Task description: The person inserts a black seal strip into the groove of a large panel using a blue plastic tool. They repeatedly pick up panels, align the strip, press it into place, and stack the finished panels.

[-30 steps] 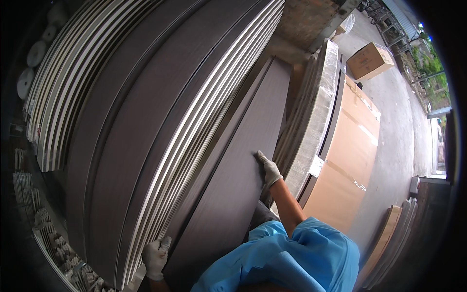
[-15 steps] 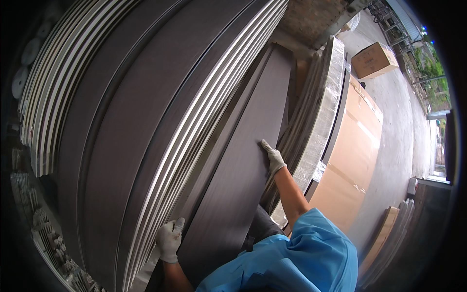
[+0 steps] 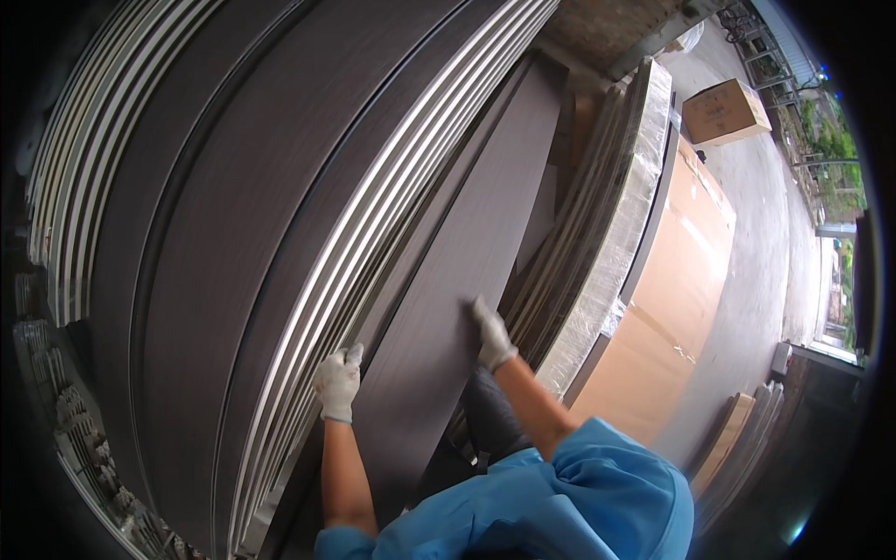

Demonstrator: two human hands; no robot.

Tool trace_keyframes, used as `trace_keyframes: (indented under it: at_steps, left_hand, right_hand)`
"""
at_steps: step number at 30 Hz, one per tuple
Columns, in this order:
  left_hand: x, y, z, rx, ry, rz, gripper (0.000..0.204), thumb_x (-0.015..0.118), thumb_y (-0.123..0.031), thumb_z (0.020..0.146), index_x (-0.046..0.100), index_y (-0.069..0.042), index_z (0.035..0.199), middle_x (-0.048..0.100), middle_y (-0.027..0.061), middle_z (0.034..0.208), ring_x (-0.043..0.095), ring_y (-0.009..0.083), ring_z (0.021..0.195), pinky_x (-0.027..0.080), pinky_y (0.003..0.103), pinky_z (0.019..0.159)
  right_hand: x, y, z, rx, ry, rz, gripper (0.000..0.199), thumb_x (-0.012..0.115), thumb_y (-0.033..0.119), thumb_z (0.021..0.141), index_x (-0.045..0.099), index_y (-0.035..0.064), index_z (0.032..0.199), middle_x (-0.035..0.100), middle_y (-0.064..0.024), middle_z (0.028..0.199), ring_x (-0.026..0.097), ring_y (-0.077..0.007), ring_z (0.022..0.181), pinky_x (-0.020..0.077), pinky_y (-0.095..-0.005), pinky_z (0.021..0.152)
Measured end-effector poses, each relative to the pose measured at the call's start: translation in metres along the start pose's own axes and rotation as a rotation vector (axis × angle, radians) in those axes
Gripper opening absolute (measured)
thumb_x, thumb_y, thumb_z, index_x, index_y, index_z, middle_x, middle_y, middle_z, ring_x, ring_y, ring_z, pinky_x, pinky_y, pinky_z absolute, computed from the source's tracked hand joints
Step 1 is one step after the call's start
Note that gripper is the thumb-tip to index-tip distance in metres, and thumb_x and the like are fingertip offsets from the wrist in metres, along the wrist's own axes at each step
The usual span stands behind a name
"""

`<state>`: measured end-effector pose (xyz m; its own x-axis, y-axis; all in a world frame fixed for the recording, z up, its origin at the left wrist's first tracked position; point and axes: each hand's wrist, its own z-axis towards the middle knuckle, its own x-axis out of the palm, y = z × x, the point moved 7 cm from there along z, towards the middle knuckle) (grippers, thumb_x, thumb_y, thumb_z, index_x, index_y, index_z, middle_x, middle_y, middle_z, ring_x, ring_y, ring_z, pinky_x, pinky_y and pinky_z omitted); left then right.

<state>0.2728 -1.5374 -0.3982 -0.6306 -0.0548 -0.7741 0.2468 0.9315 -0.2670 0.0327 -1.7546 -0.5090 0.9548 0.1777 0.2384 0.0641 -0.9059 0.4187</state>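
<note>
A long dark brown panel (image 3: 439,280) with a groove near its left edge slants up and away in front of me. My left hand (image 3: 337,383), in a whitish work glove, is closed around the left edge of this panel, thumb up, its other fingers partly hidden. At the panel's right edge is my right hand (image 3: 492,338), gloved too, with its thumb side over the dark face. Motion smears its fingertips, and its other fingers are hidden, so its grip is unclear.
To the left, more dark panels with pale edges (image 3: 373,205) stand stacked. Right of me are a plastic-wrapped stack (image 3: 611,233) and a large flat cardboard package (image 3: 677,289). Farther off, a cardboard box (image 3: 725,112) sits on the concrete floor (image 3: 761,224). Boards (image 3: 723,443) lie at lower right.
My right hand has slid down the panel's right edge, nearer to me. The left hand has moved up along the left edge. The view has shifted slightly.
</note>
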Motion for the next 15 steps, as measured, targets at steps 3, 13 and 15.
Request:
trace_keyframes:
  at_steps: [3,13,15]
  left_hand:
    - [0.025,0.009,0.015,-0.110,0.114,0.008,0.062,0.051,-0.065,0.094,0.077,-0.011,0.109,0.075,0.0174,0.098,0.071,0.0362,0.097,0.054,0.046,0.084]
    - [0.019,0.244,-0.179,-0.447,0.248,-0.071,0.075,0.064,-0.078,0.078,0.075,-0.011,0.110,0.074,0.0167,0.106,0.070,0.0350,0.102,0.052,0.043,0.092]
    - [0.025,0.312,-0.242,-0.610,0.285,-0.068,0.076,0.067,-0.078,0.075,0.076,-0.009,0.107,0.075,0.0160,0.103,0.070,0.0335,0.101,0.052,0.042,0.093]
  right_hand:
    - [0.008,-0.092,-0.060,0.151,-0.070,-0.044,0.091,0.081,0.053,0.082,0.041,0.0075,0.150,0.054,-0.0089,0.145,0.047,-0.0265,0.135,0.0356,-0.0474,0.113]
    - [-0.030,-0.106,-0.053,0.249,0.159,-0.162,0.080,0.074,0.067,0.078,0.057,0.0212,0.142,0.047,-0.0036,0.151,0.043,-0.0310,0.136,0.0355,-0.0593,0.112]
    - [-0.037,-0.100,-0.046,0.174,0.170,-0.242,0.078,0.075,0.065,0.078,0.060,0.0191,0.138,0.053,-0.0045,0.145,0.046,-0.0310,0.134,0.0357,-0.0591,0.113]
